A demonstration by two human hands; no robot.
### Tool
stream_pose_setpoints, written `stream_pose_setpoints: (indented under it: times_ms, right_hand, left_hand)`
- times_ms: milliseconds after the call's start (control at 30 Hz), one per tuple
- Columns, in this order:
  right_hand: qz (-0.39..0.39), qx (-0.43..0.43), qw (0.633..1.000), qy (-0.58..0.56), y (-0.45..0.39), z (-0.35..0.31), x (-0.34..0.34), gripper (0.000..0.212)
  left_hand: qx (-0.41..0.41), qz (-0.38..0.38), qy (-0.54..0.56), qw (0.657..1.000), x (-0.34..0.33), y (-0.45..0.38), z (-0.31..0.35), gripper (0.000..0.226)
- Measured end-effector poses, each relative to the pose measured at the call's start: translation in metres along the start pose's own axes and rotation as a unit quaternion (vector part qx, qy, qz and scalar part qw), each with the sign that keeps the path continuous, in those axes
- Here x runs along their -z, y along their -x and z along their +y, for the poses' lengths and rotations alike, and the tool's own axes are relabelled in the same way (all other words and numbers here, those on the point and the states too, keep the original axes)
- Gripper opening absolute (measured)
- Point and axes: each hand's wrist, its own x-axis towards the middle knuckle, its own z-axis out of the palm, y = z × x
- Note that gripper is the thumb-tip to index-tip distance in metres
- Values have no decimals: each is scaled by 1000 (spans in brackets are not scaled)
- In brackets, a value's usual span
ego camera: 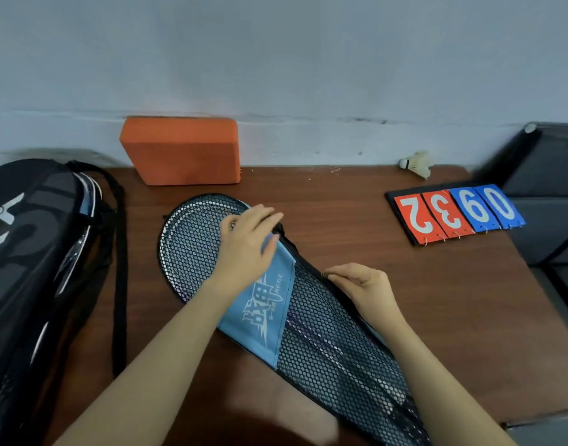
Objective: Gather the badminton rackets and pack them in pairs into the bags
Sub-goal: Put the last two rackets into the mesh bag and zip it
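Note:
A black mesh racket bag (pixel 192 249) with a light blue printed panel lies diagonally across the brown table (pixel 340 220). Rackets show through the mesh, with their shafts (pixel 321 346) running toward the lower right. My left hand (pixel 247 243) presses flat on the head end of the bag, fingers straight. My right hand (pixel 363 284) pinches the zipper pull on the bag's right edge. A large black racket bag (pixel 28 259) with white lettering lies at the left, with a racket frame showing at its open edge.
An orange foam block (pixel 183 149) stands against the wall at the back. A shuttlecock (pixel 418 164) lies at the back right, near a red and blue flip scoreboard (pixel 456 214). A dark grey chair or bin (pixel 546 188) sits beyond the table's right edge.

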Motion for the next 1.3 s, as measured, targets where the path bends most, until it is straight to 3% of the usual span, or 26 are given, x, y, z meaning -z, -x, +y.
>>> stream_pose_setpoints:
  times_ms: [67,133,267,367,600,700,767,867,1067,1167,1300]
  right_hand:
    - [-11,21,998,53,-4,-1,0,11]
    - [-17,40,995,85,-4,-6,2,10]
    - [-8,72,989,132,11,-7,7,11]
    - [11,20,992,124,28,8,19,9]
    - [41,-95,994,30,68,34,30,16]
    - [24,-60,995,78,59,35,23,14]
    - [-17,-15,989,145,52,35,21,10]
    - [-32,18,985,167,52,40,24,11]
    - [-32,77,984,158,65,58,32,14]
    - [-32,87,981,171,75,69,41,14]
    - [-24,63,982,176,93,91,65,10]
  left_hand:
    - [-91,-91,-10,992,-9,9,21,29]
    - [-124,-123,-13,984,-21,20,33,18]
    - [-111,-79,1,991,-29,20,26,5]
    - [-105,-88,36,990,-27,17,19,23]
    - [-16,-90,18,996,-31,27,8,20]
    - [29,-163,-16,986,-30,25,19,29]
    - [-16,-238,-11,971,-33,24,40,39]
    - [-60,-307,9,950,-45,38,84,34]
    - [-17,-183,25,983,-58,62,97,20]
    - [-2,-163,11,987,-65,65,108,18]
    - [91,-154,13,984,-77,63,117,14]
